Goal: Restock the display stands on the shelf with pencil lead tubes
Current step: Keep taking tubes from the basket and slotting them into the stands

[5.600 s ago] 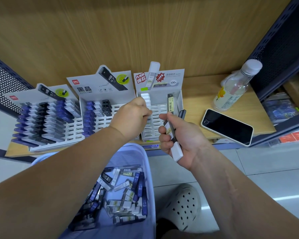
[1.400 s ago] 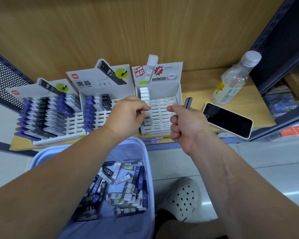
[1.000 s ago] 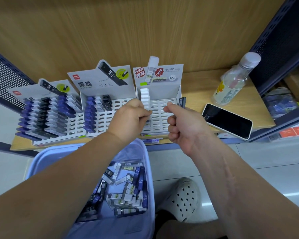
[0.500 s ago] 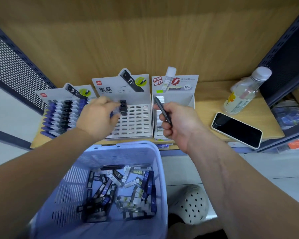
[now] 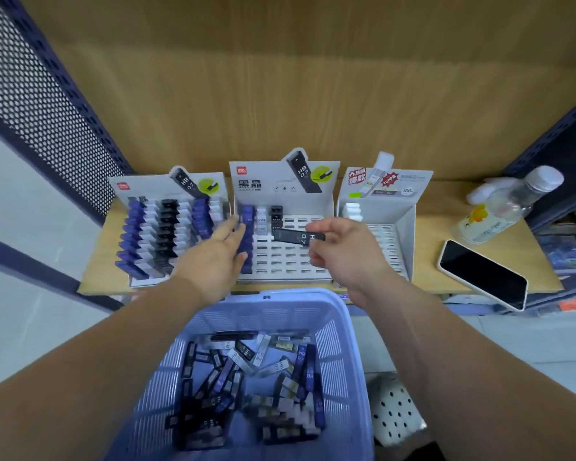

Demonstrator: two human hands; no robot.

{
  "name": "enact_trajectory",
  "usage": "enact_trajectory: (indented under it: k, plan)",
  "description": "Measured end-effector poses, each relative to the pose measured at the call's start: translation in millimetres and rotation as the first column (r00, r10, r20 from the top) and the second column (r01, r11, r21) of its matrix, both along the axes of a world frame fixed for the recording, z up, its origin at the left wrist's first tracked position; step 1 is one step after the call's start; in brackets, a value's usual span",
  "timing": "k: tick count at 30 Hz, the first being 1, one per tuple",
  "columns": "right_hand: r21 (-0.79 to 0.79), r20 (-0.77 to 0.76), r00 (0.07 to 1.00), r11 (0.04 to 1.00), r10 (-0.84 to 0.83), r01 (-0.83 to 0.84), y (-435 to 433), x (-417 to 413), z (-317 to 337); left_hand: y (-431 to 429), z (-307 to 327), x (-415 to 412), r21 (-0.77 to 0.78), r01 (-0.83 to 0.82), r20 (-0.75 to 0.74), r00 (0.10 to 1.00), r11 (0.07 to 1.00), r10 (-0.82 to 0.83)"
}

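Lots of loose lead tubes [image 5: 246,377] lie in a heap in the light blue basket [image 5: 341,354] right below the person, black, blue and white all mixed up. A white shoe [image 5: 393,417] with holes sits just beside the basket.

Above the basket are the two hands. The left hand [image 5: 213,261] is flat, its fingers are straight, and it holds nothing. Its fingertips are at the row of blue tubes [image 5: 247,241] in the middle stand [image 5: 290,261]. I cannot tell if they touch. The right hand [image 5: 343,254] pinches one black tube [image 5: 298,235] by its right end, between thumb and fingers. The tube is up in the air over the open slots of the middle stand.

The tube lies on its side. Its long way runs left to right, almost flat, and its free end points left, toward the short row of black tubes [image 5: 276,216] at the back. I cannot tell which end has the cap.

I think the step now is putting this black tube in the middle stand. The tubes in the stand sit on their ends. So the next move needs a turn: tip one end down, line it up with the first free slot in front of the black row, and push it in. The slots are small, so the aim must be good.

Farther back, the left stand [image 5: 140,191] looks nearly full. The right stand [image 5: 386,241] has only a few white tubes [image 5: 353,211]. A phone [image 5: 482,274] and a bottle [image 5: 506,207] lie on the shelf [image 5: 429,227] to the right.
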State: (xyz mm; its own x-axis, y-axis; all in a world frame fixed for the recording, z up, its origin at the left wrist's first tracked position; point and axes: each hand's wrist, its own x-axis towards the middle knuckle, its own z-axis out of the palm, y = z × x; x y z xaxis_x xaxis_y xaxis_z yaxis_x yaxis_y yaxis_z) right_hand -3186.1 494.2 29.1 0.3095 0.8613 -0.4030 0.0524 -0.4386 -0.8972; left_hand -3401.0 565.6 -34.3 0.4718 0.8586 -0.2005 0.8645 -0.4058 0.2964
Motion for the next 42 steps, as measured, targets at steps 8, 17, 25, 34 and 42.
enact_trajectory:
  k: [8,17,25,34,42]
  plan:
    - [-0.004,0.203,0.977,0.998,-0.059,0.061,31,-14,-18,-3,-18,0,-0.025,-0.078,0.15,0.985,0.997,0.081]
    - [0.01,0.714,0.692,0.986,0.11,-0.166,58,-23,-48,-6,-24,1,-0.069,-0.117,0.24,0.962,0.991,0.13]
    - [0.051,0.76,0.636,0.963,0.135,-0.266,60,-19,-57,-5,-29,-1,-0.074,-0.106,0.299,0.946,0.992,0.123]
    - [0.02,0.819,0.531,0.913,0.218,-0.407,61,-21,-74,-7,-30,-4,-0.09,-0.097,0.323,0.939,0.991,0.121]
    - [-0.019,0.872,0.441,0.916,0.212,-0.402,55,-23,-77,-9,-26,-1,-0.11,-0.105,0.309,0.941,0.988,0.135]
